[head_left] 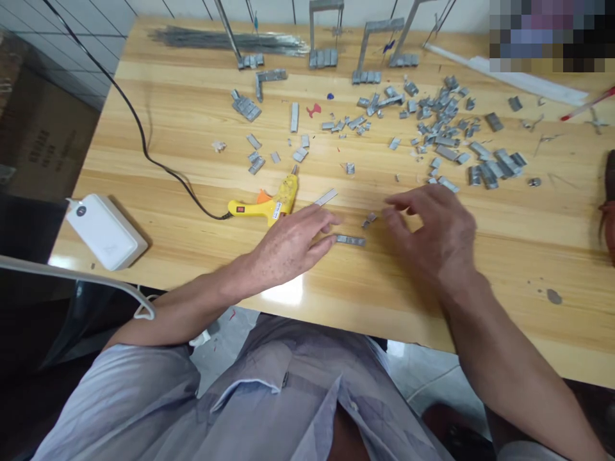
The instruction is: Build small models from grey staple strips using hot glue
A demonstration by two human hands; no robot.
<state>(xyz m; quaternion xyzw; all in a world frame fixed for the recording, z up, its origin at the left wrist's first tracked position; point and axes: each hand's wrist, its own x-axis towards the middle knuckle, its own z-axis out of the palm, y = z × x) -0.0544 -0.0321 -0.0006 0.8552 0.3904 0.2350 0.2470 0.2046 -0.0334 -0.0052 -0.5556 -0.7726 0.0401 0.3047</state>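
Note:
My left hand (298, 246) rests low over the table, its thumb tip at the left end of a short grey metal strip (352, 241). Its thumb and index finger are apart. Under its fingers lies another flat grey strip (327, 197), partly covered. My right hand (432, 230) hovers to the right with thumb and fingers curved and apart, nothing visible between them. Two tiny grey metal pieces (369, 220) lie between the hands. Just beyond my left hand is a yellow glue gun (273, 202), its handle end partly hidden.
Many small grey metal pieces (446, 109) are scattered at the back right. Upright metal frames (368, 51) stand along the back beside a bundle of thin rods (230, 41). A white power bank (106, 232) sits at left, near a black cable (139, 121). A red pen (589, 104) lies far right.

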